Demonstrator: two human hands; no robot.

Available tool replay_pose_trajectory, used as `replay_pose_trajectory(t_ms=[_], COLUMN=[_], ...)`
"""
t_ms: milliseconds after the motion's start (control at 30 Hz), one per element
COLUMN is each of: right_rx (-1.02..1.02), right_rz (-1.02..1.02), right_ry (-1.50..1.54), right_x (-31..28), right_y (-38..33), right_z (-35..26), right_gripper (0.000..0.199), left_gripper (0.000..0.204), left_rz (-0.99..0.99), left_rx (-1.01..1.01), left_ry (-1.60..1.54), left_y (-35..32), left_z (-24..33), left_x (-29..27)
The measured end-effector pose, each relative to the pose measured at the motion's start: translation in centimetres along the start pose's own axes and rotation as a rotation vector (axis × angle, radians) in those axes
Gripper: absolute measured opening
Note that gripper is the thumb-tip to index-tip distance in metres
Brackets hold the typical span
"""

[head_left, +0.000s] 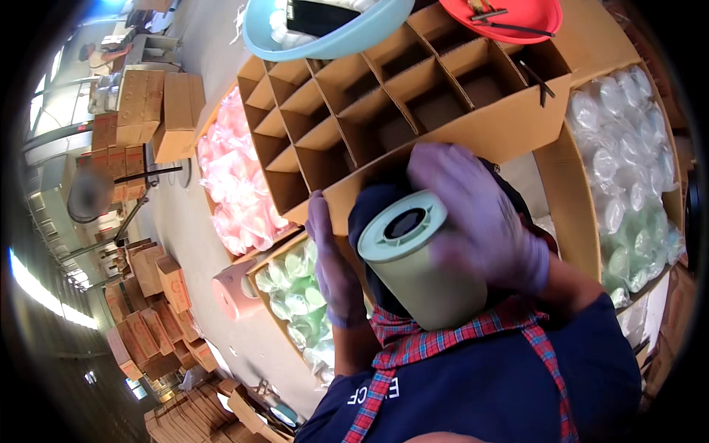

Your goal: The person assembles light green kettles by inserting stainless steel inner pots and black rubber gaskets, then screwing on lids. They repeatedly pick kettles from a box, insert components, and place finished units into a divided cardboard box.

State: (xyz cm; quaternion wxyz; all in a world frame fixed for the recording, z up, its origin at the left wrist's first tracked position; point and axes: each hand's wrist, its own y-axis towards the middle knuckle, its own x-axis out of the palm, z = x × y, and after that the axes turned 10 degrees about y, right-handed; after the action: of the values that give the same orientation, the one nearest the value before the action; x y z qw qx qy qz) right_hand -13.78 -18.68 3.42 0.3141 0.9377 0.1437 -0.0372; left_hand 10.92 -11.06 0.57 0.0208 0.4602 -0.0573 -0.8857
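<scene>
A green cylindrical container (432, 277) leans at my lap, its pale round end with a dark centre tilted up to the left. My right hand (491, 218), in a thin purple glove, is blurred by motion at the container's right side. Its fingers are too smeared to show whether they grip. To the left of the container, my left hand (334, 269), gloved the same way, is open with its fingers stretched out straight. Its fingertips are by the lower edge of a cardboard box with dividers (509, 133), and it stands apart from the container.
On the divided box rest a light blue basin (277, 53) of white pieces and a red bowl (543, 22) of dark thin parts. Cartons of pink (236, 170), green (299, 273) and clear (624, 148) plastic-wrapped items flank me. A pink cylinder (238, 289) stands left; stacked cartons (148, 332) lie beyond.
</scene>
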Motion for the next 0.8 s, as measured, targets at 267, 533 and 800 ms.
replay_pose_trajectory(t_ms=[267,533,800], right_rx=[0.433,0.278,0.035], right_rz=[-0.479,-0.374,-0.574], right_ry=[0.114,0.050,-0.068], right_x=[-1.2,-1.4,-3.1], right_y=[0.6,-0.1,-0.8], right_z=[-1.2,-0.2,-3.3], right_gripper=[0.088,0.079,0.035], left_gripper=[0.057,0.063,0.072], left_rz=[-0.065,0.048,-0.208], left_rx=[-0.025,-0.107,-0.136], left_ry=[-0.121,0.036,-1.136], left_y=[1.6,1.0,1.0], left_z=[0.9,2.9,2.3], left_x=[0.1,-1.7,2.1])
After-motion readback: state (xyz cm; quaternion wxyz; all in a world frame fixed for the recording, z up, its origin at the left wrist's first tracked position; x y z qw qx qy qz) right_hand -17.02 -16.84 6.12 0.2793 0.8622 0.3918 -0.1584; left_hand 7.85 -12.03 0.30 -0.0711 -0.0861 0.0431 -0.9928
